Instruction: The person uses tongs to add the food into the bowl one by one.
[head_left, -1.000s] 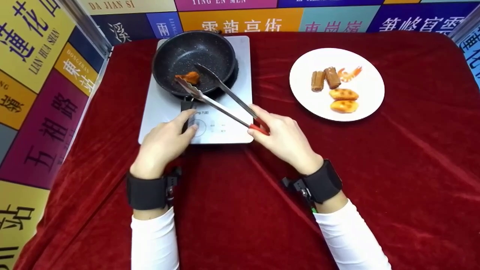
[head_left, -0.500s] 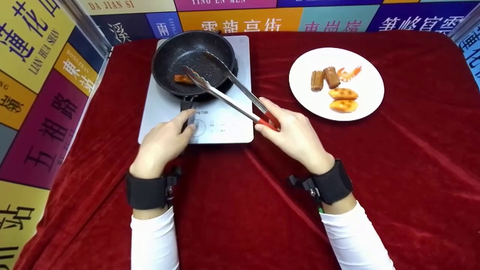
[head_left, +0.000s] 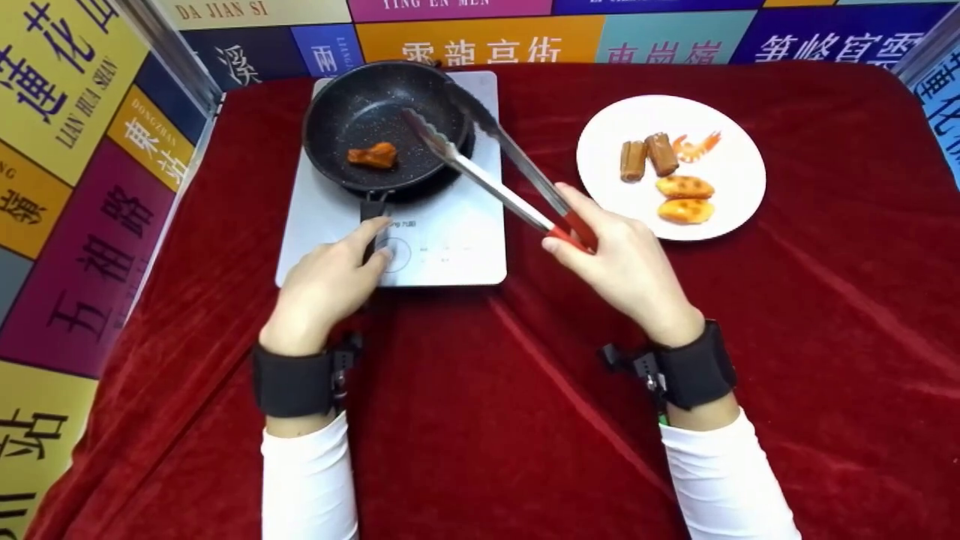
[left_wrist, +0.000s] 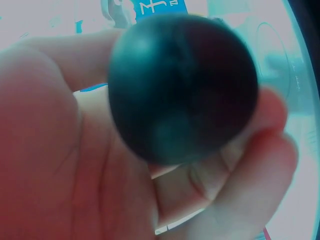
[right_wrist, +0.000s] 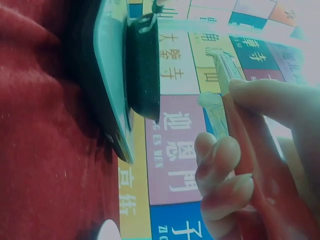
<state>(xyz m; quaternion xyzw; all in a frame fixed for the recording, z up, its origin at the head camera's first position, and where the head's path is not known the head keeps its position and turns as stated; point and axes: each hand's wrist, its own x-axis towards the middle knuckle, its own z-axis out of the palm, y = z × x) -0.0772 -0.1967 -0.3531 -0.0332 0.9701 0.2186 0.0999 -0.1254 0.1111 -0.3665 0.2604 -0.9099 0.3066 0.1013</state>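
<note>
gripped in my right hand [head_left: 626, 262], tongs [head_left: 504, 193] spread wide, pinching nothing; my left hand [head_left: 326, 289] holds the pan [head_left: 394, 97] by its handle [head_left: 372, 211]. at the pan's seven o'clock lies a brown drumstick-shaped piece [head_left: 376, 155]; from afar i judge it light, firm, best pinched mid-length.

Creased white sleeves [head_left: 307, 480], broad black wristbands [head_left: 292, 384] — small dark mounts [head_left: 645, 366] attached
</note>
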